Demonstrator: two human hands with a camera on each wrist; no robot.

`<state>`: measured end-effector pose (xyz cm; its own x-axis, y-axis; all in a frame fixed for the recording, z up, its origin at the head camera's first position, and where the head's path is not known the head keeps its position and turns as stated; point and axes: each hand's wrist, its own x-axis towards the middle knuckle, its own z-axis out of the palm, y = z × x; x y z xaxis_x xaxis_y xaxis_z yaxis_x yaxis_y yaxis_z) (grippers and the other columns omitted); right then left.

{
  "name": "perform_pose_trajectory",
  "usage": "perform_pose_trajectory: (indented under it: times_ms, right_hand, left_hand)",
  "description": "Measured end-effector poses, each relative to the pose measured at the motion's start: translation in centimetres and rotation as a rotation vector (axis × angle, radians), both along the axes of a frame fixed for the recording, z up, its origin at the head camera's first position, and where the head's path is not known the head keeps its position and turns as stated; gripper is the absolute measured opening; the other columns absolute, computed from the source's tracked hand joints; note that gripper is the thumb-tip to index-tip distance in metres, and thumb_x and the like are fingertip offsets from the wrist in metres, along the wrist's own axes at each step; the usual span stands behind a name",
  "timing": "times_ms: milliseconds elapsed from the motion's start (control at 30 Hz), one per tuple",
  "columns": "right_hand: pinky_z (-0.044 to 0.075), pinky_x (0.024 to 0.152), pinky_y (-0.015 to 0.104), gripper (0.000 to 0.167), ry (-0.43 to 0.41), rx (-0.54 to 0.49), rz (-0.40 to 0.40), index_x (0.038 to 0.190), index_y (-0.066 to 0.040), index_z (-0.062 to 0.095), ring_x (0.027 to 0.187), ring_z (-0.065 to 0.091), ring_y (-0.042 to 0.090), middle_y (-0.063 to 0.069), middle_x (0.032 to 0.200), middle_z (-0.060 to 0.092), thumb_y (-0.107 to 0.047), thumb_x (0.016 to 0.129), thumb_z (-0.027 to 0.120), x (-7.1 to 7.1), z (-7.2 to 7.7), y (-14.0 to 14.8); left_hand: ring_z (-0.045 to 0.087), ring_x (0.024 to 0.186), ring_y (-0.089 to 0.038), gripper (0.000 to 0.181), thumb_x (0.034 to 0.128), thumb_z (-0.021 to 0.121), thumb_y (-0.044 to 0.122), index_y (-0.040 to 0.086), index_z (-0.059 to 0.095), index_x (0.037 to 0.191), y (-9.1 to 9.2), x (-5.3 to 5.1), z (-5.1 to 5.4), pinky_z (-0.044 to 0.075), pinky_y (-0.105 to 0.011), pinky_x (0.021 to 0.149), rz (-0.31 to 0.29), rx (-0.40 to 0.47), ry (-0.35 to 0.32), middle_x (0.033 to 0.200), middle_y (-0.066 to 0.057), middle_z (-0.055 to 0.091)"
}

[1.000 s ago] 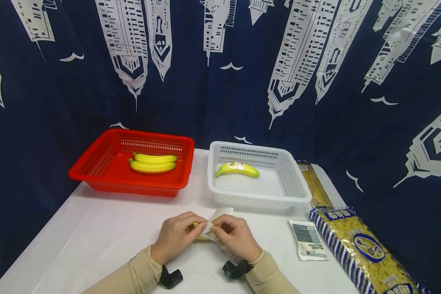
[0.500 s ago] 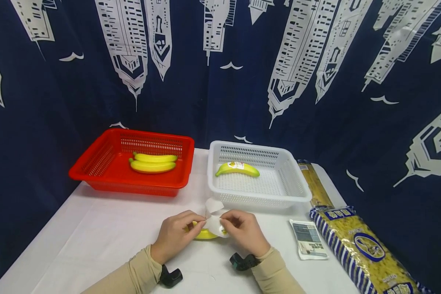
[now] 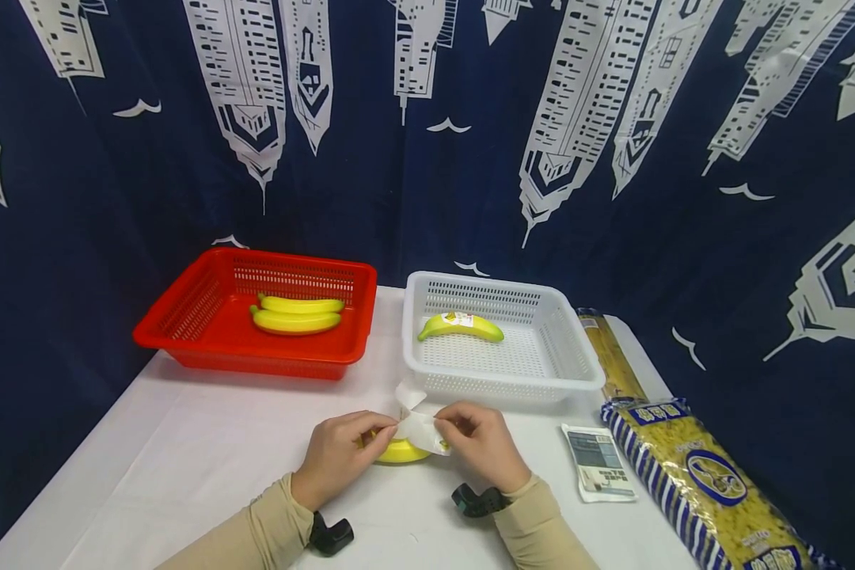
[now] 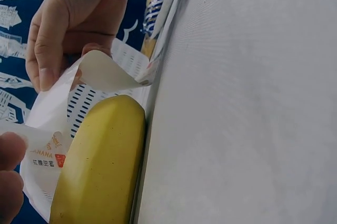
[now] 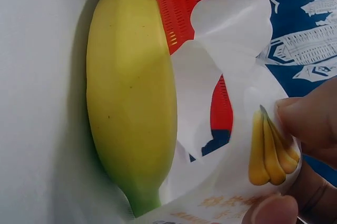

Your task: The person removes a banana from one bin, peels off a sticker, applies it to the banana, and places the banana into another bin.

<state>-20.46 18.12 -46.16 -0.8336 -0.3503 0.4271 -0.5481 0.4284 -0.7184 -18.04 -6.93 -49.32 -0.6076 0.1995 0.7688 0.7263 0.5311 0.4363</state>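
Observation:
A thin white sticker sheet [image 3: 420,431] is stretched between my two hands, printed with small bananas and lettering. My left hand [image 3: 345,451] pinches its left part between thumb and finger. My right hand [image 3: 486,445] pinches the right part, by the banana picture [image 5: 271,153]. Through a gap in the sheet, the right wrist view shows red and blue behind. Just beneath the sheet, a yellow banana [image 5: 131,84] with a green tip lies on the white table. Part of this banana is hidden by the sheet and left hand in the head view.
At the back left, a red basket [image 3: 256,364] holds two bananas [image 3: 298,321]. Beside it, a white basket [image 3: 502,388] holds one labelled banana [image 3: 463,326]. On the right lie a small packet [image 3: 598,463], a pasta bag [image 3: 712,483] and another long yellow pack [image 3: 610,356].
My right hand has moved right, away from the left, spreading the sticker sheet between them. More of the yellow banana shows below it. The left hand has barely moved.

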Motion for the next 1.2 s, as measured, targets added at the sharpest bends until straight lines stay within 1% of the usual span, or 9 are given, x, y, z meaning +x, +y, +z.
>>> perform_pose_trajectory:
  times_ms: [100,267,433,567,667,800,900,1067,1200]
  right_hand:
    - [0.047,0.057,0.021,0.012,0.005,0.020,-0.016,0.092,-0.015,0.077,0.063,0.053,0.004,-0.005,0.083,0.074,-0.003,0.089,0.077,-0.1,0.0,0.1]
    - [0.047,0.058,0.021,0.016,0.003,0.050,-0.066,0.091,-0.016,0.077,0.064,0.054,0.004,-0.007,0.083,0.073,-0.001,0.087,0.078,-0.3,0.0,0.4]
    - [0.049,0.061,0.022,0.015,0.023,0.099,-0.134,0.091,-0.016,0.078,0.067,0.055,0.005,-0.007,0.083,0.073,-0.002,0.086,0.079,-0.6,0.1,0.9]
    - [0.049,0.062,0.022,0.013,0.050,0.140,-0.219,0.089,-0.017,0.078,0.067,0.056,0.004,-0.008,0.081,0.071,-0.004,0.087,0.079,-0.9,0.1,1.3]
    - [0.049,0.061,0.023,0.010,0.088,0.175,-0.267,0.089,-0.015,0.079,0.067,0.056,0.005,-0.006,0.080,0.071,-0.005,0.087,0.079,-1.0,0.0,1.5]
    - [0.051,0.063,0.025,0.005,0.133,0.229,-0.305,0.091,-0.010,0.079,0.068,0.059,0.007,-0.001,0.083,0.073,-0.007,0.087,0.078,-1.2,-0.2,1.7]
    - [0.052,0.063,0.026,0.004,0.113,0.248,-0.361,0.093,-0.012,0.079,0.068,0.062,0.007,0.000,0.084,0.074,-0.011,0.090,0.077,-1.4,-0.4,1.7]
    - [0.051,0.059,0.031,0.005,0.042,0.243,-0.488,0.094,-0.015,0.080,0.066,0.063,0.010,0.000,0.084,0.076,-0.015,0.093,0.075,-1.7,-0.6,1.8]
    - [0.054,0.061,0.039,0.005,0.055,0.299,-0.559,0.094,-0.013,0.080,0.073,0.069,0.020,0.004,0.088,0.076,-0.015,0.092,0.075,-1.8,-0.9,1.8]
  left_hand:
    - [0.057,0.067,0.003,0.014,0.0856,0.082,0.013,0.020,0.080,0.098,0.0,0.1,0.1,0.044,-0.010,0.061,0.017,0.006,-0.010,0.083,0.015,0.072]
    - [0.060,0.067,0.003,0.018,0.0822,0.085,0.011,0.020,0.081,0.097,-0.1,0.0,0.1,0.047,-0.013,0.061,0.052,0.029,0.003,0.086,0.013,0.076]
    - [0.062,0.066,0.002,0.020,0.0818,0.084,0.007,0.019,0.080,0.097,-0.1,-0.1,0.0,0.049,-0.013,0.060,0.051,0.044,0.012,0.086,0.011,0.076]
    - [0.061,0.066,0.001,0.018,0.0825,0.084,0.007,0.018,0.079,0.097,-0.2,0.0,0.2,0.048,-0.013,0.059,0.051,0.052,0.005,0.085,0.011,0.075]
    - [0.060,0.065,0.001,0.018,0.0828,0.084,0.008,0.018,0.079,0.097,-0.3,0.1,0.3,0.047,-0.012,0.058,0.050,0.055,-0.008,0.085,0.011,0.075]
    - [0.060,0.065,0.001,0.018,0.0832,0.084,0.009,0.019,0.079,0.097,-0.3,0.1,0.4,0.047,-0.013,0.058,0.044,0.059,-0.022,0.085,0.010,0.075]
    - [0.061,0.065,0.001,0.017,0.0837,0.083,0.010,0.019,0.080,0.097,-0.4,0.2,0.5,0.047,-0.013,0.058,0.046,0.057,-0.025,0.085,0.011,0.075]
    - [0.061,0.065,0.001,0.015,0.0845,0.082,0.010,0.018,0.080,0.097,-0.5,0.1,0.5,0.046,-0.012,0.058,0.040,0.057,-0.035,0.084,0.012,0.074]
    - [0.061,0.065,0.001,0.018,0.0841,0.082,0.008,0.019,0.080,0.098,-0.5,0.1,0.5,0.046,-0.013,0.058,0.024,0.055,-0.048,0.085,0.013,0.074]
